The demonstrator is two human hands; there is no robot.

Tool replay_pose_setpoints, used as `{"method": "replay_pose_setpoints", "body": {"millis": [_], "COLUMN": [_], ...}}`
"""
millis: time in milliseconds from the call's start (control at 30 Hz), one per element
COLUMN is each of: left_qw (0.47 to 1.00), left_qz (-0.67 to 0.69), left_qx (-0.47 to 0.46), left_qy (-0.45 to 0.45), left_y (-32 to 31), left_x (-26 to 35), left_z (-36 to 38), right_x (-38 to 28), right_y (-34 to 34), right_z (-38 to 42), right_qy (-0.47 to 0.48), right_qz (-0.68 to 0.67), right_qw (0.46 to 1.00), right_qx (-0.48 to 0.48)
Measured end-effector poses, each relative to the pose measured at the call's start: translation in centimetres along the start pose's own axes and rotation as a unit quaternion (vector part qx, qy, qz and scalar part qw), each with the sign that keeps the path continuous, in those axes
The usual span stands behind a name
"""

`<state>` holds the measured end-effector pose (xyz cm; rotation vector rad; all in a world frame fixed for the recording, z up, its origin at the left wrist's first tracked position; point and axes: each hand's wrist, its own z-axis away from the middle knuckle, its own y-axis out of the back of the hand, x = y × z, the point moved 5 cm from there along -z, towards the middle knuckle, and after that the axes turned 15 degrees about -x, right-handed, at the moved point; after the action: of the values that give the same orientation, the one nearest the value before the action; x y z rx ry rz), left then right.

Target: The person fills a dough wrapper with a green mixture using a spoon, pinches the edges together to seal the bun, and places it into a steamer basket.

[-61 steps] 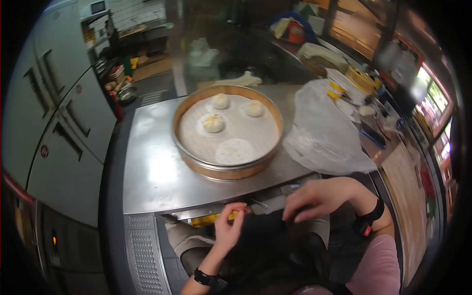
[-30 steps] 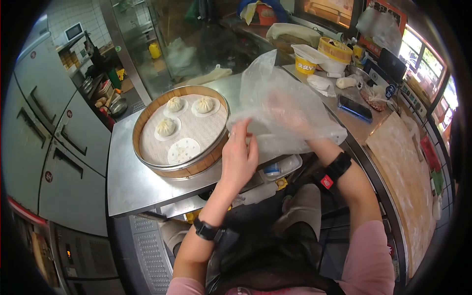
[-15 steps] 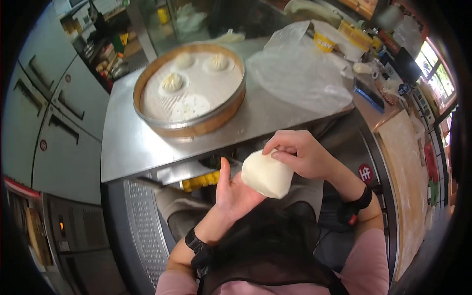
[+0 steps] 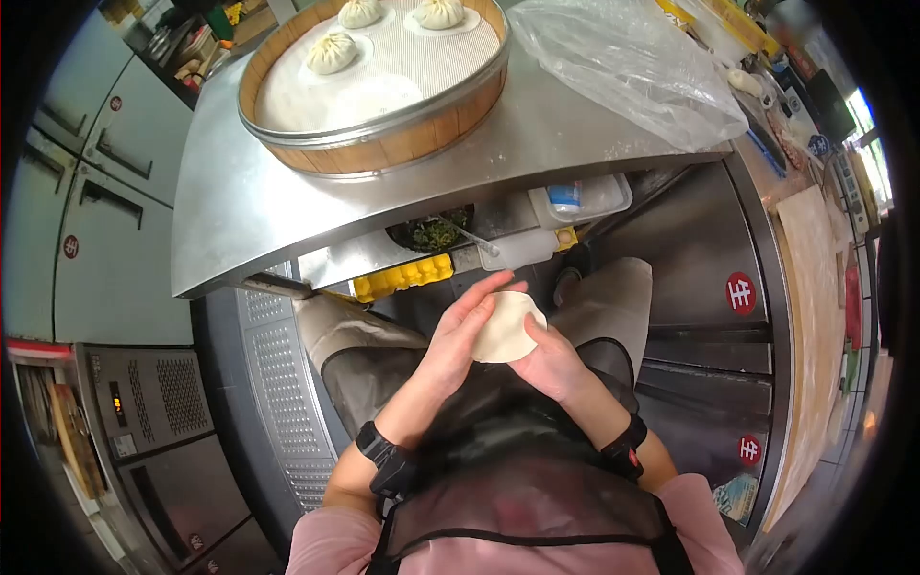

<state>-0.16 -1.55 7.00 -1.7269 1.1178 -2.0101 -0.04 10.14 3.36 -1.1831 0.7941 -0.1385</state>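
Observation:
A flat, round dough wrapper (image 4: 508, 329) lies between my two hands, above my lap. My left hand (image 4: 458, 337) supports its left side, with the thumb over the edge. On the lower right edge, the thumb of my right hand (image 4: 553, 362) presses down while its other fingers are hidden beneath. Beyond, on the steel table, stands a round wooden steamer (image 4: 388, 149) with a perforated liner. Three pleated buns sit in it on paper rounds: a near bun (image 4: 332, 54), a far bun (image 4: 360, 12) and a right bun (image 4: 439, 13).
Under the steel tabletop (image 4: 230, 201), a shelf holds a bowl of chopped green filling (image 4: 428, 233) with a spoon, and a clear plastic tub (image 4: 599, 198). A yellow tray (image 4: 402, 277) is in front. Clear plastic sheeting (image 4: 632, 72) covers the table's right side; a wooden board (image 4: 805, 316) stands far right.
My right hand has come down and left, bringing the wrapper flat between both hands. My left thumb now rests on it. The view has tilted down, revealing the filling bowl and tub.

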Motion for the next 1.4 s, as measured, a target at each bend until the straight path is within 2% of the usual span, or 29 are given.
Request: {"method": "replay_pose_setpoints", "body": {"millis": [100,133,167,233,300,333,367,400,433,467,500,567,633,700,767,833,867,900,933,967,1000,1067,1100,1167,1233,1300,1333,1367,1400], "left_qw": [0.994,0.959,0.891,0.932,0.990,0.990,0.995,0.994,0.994,0.994,0.993,0.993,0.992,0.983,0.982,0.951,0.937,0.830,0.864,0.890,0.885,0.869,0.855,0.834,0.828,0.833,0.840,0.839,0.836], "left_qz": [-0.076,-0.244,-0.403,-0.329,-0.079,-0.077,-0.047,-0.017,-0.013,-0.004,0.005,-0.011,-0.029,0.082,0.112,0.289,0.337,0.516,0.473,0.427,0.433,0.457,0.476,0.493,0.495,0.483,0.471,0.470,0.473], "left_qx": [0.058,0.114,0.167,0.147,0.115,0.117,0.086,0.056,0.057,0.050,0.043,0.045,0.046,0.134,0.125,0.107,0.090,-0.152,-0.078,-0.002,-0.002,0.018,0.035,0.144,0.214,0.213,0.203,0.207,0.216], "left_qy": [-0.042,-0.084,-0.123,-0.020,-0.022,-0.023,0.034,0.091,0.090,0.098,0.107,0.111,0.112,0.092,0.082,-0.003,-0.024,-0.145,-0.152,-0.158,-0.170,-0.189,-0.205,-0.200,-0.151,-0.164,-0.178,-0.180,-0.175], "left_y": [0.8,1.4,1.4,0.9,1.4,1.5,1.5,1.4,1.7,1.9,2.3,4.2,6.0,8.3,8.8,8.3,9.0,7.8,7.2,6.7,7.3,8.2,8.9,11.9,12.9,12.5,12.4,12.8,13.5], "left_x": [0.1,0.4,0.7,-0.9,-3.5,-3.5,-4.0,-4.6,-4.6,-4.8,-4.9,-5.6,-5.9,-5.9,-5.5,-4.9,-5.8,-4.3,-3.0,-1.8,-1.9,-2.0,-2.1,-4.6,-6.2,-5.2,-4.6,-4.7,-5.1], "left_z": [0.0,0.2,0.5,0.4,0.1,0.3,0.5,0.7,1.0,1.3,1.6,2.5,3.2,3.9,3.6,3.0,3.3,2.7,2.5,2.6,2.8,3.4,3.9,5.9,7.9,8.7,8.9,8.9,8.7], "right_x": [-0.7,-0.8,-1.1,-1.4,-1.8,-1.8,-1.9,-2.1,-2.2,-2.3,-2.2,-2.5,-2.9,-2.9,-2.5,-1.8,-2.1,-2.9,-4.2,-5.2,-5.4,-4.8,-4.4,-2.5,-2.2,-2.9,-3.5,-3.8,-4.0], "right_y": [-0.1,-0.8,-1.8,-3.1,-3.7,-3.4,-2.5,-1.6,-1.7,-1.2,-1.3,-0.4,-0.1,-0.1,-1.4,-3.0,-3.4,-2.3,-1.4,-0.6,0.8,2.0,3.4,6.3,6.6,5.6,4.5,4.1,4.4], "right_z": [0.2,0.1,-0.1,-0.4,-0.9,-1.0,-1.0,-1.0,-1.3,-1.1,-1.5,-1.8,-2.1,-2.7,-3.7,-5.3,-6.7,-7.5,-8.6,-9.9,-11.2,-13.4,-14.2,-15.7,-16.6,-16.8,-16.8,-17.6,-18.7], "right_qy": [0.010,0.007,0.041,0.069,0.095,0.090,0.088,0.073,0.057,0.046,0.043,0.053,0.044,-0.027,-0.055,-0.105,-0.074,-0.057,-0.006,0.044,0.039,0.047,0.045,-0.085,-0.064,-0.111,-0.029,-0.029,-0.101], "right_qz": [0.013,0.014,0.012,0.013,0.012,0.000,0.001,0.007,0.012,0.037,0.038,0.096,0.129,0.176,0.183,0.240,0.291,0.372,0.536,0.681,0.683,0.914,0.913,0.928,0.937,0.939,0.937,0.936,0.944], "right_qw": [0.999,0.999,0.998,0.996,0.994,0.993,0.993,0.997,0.998,0.998,0.998,0.985,0.978,0.969,0.972,0.964,0.954,0.926,0.841,0.723,0.722,0.394,0.396,0.361,0.345,0.324,0.347,0.349,0.314], "right_qx": [0.046,0.046,0.050,0.053,0.047,0.076,0.077,0.019,-0.039,0.010,0.011,0.136,0.158,0.171,0.134,0.041,-0.012,0.040,0.073,0.103,0.100,0.090,0.084,0.027,0.001,0.034,0.024,0.021,0.020]}}
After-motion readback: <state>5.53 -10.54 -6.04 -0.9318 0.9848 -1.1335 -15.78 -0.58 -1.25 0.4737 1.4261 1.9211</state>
